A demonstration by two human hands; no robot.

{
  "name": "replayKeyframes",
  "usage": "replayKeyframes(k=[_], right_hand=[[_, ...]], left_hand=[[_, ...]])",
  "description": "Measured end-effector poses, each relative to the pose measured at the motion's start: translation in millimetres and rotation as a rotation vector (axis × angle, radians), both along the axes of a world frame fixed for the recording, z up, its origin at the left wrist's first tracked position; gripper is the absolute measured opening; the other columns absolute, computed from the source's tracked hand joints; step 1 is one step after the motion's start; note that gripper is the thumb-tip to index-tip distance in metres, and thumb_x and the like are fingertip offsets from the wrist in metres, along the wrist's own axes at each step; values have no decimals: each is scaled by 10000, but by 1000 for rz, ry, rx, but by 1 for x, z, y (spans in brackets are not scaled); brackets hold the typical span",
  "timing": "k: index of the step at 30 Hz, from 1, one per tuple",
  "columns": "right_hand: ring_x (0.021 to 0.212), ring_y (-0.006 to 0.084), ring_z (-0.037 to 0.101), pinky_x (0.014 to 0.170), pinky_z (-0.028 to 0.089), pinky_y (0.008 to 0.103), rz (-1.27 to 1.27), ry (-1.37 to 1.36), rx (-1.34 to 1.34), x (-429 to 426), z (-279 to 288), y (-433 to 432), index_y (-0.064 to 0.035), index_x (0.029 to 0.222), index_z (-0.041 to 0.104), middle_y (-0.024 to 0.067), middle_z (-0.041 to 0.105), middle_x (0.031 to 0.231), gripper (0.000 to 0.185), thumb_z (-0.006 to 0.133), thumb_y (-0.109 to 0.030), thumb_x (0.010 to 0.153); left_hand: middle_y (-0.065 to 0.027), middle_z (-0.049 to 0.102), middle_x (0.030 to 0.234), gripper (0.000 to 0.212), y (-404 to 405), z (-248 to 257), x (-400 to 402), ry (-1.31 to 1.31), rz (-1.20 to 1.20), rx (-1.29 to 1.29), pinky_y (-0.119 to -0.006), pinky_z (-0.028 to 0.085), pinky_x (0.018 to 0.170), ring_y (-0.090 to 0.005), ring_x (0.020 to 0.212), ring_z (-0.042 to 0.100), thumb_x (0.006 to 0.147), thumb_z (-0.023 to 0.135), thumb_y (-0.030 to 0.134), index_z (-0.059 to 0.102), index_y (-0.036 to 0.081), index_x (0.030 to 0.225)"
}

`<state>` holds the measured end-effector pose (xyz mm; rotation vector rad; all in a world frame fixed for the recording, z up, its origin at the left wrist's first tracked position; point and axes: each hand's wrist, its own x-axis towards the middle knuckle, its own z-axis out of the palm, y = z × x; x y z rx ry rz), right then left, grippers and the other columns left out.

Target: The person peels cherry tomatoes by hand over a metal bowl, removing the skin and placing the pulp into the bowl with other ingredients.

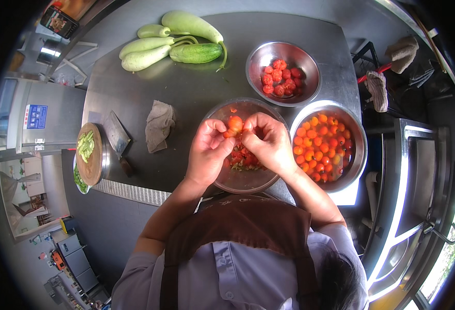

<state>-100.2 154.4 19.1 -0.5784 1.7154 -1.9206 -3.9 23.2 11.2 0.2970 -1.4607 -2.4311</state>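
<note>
A small orange-red cherry tomato is pinched between the fingertips of my left hand. The fingers of my right hand grip its other side; loose skin seems to show there, though the fingers partly hide it. Both hands are above a wide bowl that holds red skins and pale bits. To the right, a steel basin contains many whole cherry tomatoes in liquid. Farther back, a steel bowl holds peeled red tomatoes.
Several pale green gourds lie at the back left of the steel table. A crumpled grey cloth and a cleaver rest left of the bowl. Beyond them, a round wooden board carries cut green pieces.
</note>
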Motion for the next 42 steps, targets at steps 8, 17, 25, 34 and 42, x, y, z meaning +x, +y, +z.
replayKeyframes(k=[8, 17, 25, 34, 42], right_hand=[[566, 20, 459, 515, 394, 204, 70, 44, 4, -1, 4, 3, -19, 789, 573, -27, 521, 640, 45, 605, -50, 792], [567, 54, 508, 527, 423, 209, -24, 160, 39, -3, 23, 2, 5, 880, 611, 21, 563, 692, 143, 675, -77, 781], [556, 170, 582, 520, 468, 287, -65, 324, 129, -2, 24, 3, 5, 807, 602, 101, 584, 699, 122, 682, -57, 738], [549, 205, 591, 518, 474, 307, -149, 393, 125, -1, 17, 1, 3, 770, 592, 124, 594, 691, 70, 640, -23, 727], [552, 167, 576, 520, 468, 285, -140, 373, 105, -1, 26, 4, -4, 804, 596, 94, 587, 702, 101, 659, -18, 727]], left_hand=[[-71, 566, 1071, 197, -5, 9, -4, 49, -22, 258, -364, 488, 910, -190, 1006, 584, 896, 531, 4, 473, 68, 1072], [-61, 534, 1064, 261, -3, 9, -2, 56, 39, -85, -296, 459, 920, -135, 1014, 544, 846, 577, -78, 470, 36, 1055], [-89, 532, 1088, 292, 1, 11, -5, 116, 70, -364, -289, 468, 917, -153, 1026, 558, 803, 577, -138, 519, -8, 1058], [-83, 557, 1076, 273, 6, 11, -2, 72, 101, -280, -283, 483, 894, -144, 1019, 566, 818, 591, -112, 517, -8, 1059], [-73, 572, 1066, 234, 2, 13, -2, -30, 47, 11, -274, 472, 895, -129, 1003, 568, 848, 596, -67, 517, -1, 1059]])
